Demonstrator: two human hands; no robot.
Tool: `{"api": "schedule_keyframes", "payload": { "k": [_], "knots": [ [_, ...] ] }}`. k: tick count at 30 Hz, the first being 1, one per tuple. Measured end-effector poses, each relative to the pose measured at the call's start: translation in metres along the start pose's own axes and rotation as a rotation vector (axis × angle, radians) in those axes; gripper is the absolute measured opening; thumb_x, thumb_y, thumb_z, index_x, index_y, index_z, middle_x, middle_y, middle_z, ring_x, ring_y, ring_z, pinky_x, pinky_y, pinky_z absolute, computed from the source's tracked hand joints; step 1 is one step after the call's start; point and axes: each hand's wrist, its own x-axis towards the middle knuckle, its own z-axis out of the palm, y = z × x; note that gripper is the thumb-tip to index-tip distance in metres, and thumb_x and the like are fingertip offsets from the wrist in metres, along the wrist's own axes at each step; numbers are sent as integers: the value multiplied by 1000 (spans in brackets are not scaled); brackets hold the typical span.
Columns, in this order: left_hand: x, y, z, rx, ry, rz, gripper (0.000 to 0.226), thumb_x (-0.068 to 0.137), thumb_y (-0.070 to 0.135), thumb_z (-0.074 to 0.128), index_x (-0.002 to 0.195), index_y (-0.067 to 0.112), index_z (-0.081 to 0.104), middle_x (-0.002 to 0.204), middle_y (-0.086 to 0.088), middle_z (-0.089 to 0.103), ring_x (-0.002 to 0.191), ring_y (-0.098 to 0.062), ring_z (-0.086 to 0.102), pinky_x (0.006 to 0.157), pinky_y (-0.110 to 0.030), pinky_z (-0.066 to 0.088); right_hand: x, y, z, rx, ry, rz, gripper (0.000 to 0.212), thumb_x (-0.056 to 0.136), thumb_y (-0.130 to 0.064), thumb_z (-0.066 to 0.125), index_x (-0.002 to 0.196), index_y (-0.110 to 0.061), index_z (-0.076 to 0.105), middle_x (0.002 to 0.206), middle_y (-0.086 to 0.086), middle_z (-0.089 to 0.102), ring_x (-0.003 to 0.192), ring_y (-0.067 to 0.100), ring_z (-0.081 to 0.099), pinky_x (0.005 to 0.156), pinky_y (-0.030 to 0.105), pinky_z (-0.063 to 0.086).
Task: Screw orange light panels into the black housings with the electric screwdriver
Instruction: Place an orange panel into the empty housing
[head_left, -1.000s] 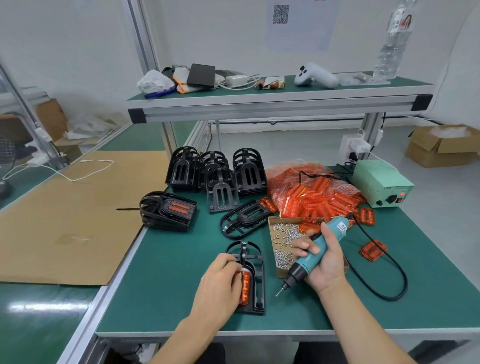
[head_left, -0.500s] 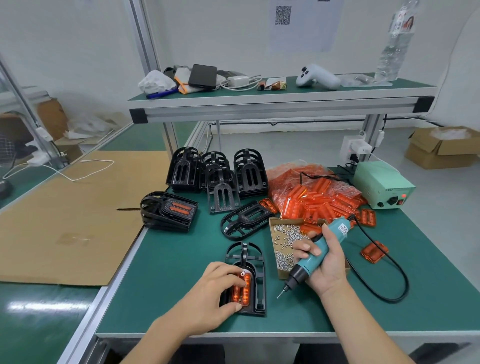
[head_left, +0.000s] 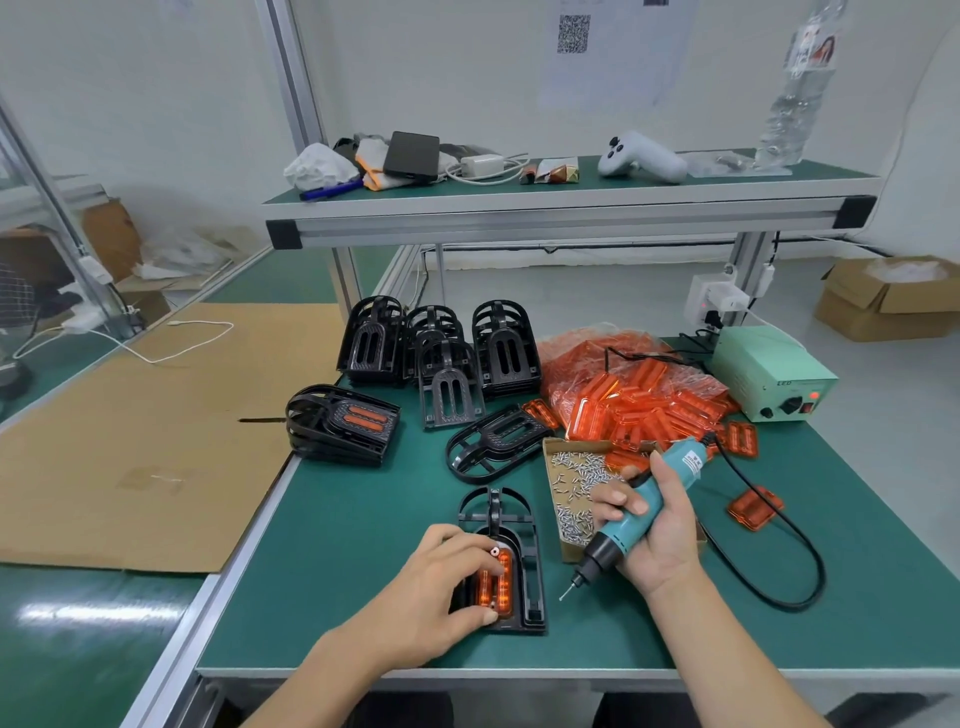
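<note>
left hand (head_left: 431, 587) rests on black housing (head_left: 511, 561) lying flat near table's (head_left: 363, 597) front edge, fingers curled round the orange light panel (head_left: 496, 584) seated in it. right hand (head_left: 657, 525) grips the teal electric screwdriver (head_left: 636, 514), tip angled down-left, clear of the housing, just above the mat. box of screws (head_left: 571, 483) sits under that hand. bag of orange panels (head_left: 639, 395) behind it, empty housings (head_left: 441, 348) stacked further back, one finished stack (head_left: 340, 421) at left.
</note>
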Motion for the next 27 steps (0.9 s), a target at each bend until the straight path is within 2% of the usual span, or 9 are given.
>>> {"api": "schedule_keyframes", "payload": {
  "k": [9,13,17,19,21,24,27],
  "knots": [
    [9,4,-5,240,-14,-7,59,79,72,59,130,43,61,147,28,45,139,0,21,117,-31,14,0,0,1,4,16,-3,33,92,-41,68,76,-13,62,51,-6,40,55,10,47,47,20,41],
    [9,5,-3,310,55,73,51,83,68,57,126,42,65,141,27,49,137,0,23,118,-29,9,-1,-1,2,5,22,3,33,92,-41,68,76,-14,62,51,-6,39,56,10,45,48,19,40],
    [6,6,-5,303,50,98,53,85,67,57,130,40,63,142,27,49,139,4,23,118,-23,7,-1,0,3,4,23,-2,32,92,-41,68,76,-14,62,51,-6,39,56,10,45,48,19,40],
    [6,9,-6,285,89,138,50,86,63,60,130,38,64,138,25,49,137,3,26,116,-20,12,-1,-1,2,2,21,0,32,92,-41,68,76,-14,62,52,-6,39,56,10,45,48,19,40],
    [4,13,-7,207,188,115,49,87,59,64,129,35,63,129,23,50,131,1,34,113,-23,27,-1,-1,2,3,17,3,32,92,-41,68,76,-14,62,52,-6,39,57,9,45,48,19,41],
    [2,16,-6,221,397,-37,53,83,58,63,129,32,60,113,16,51,110,-7,47,98,-29,43,-1,0,1,5,13,0,32,92,-42,68,76,-14,63,52,-7,39,57,9,45,48,19,41],
    [1,18,-2,223,418,-217,57,82,64,55,126,29,60,105,10,42,92,-9,51,85,-27,49,-1,-1,2,2,21,-1,32,91,-41,69,76,-14,62,52,-6,39,57,9,45,48,19,40]
  ]
}}
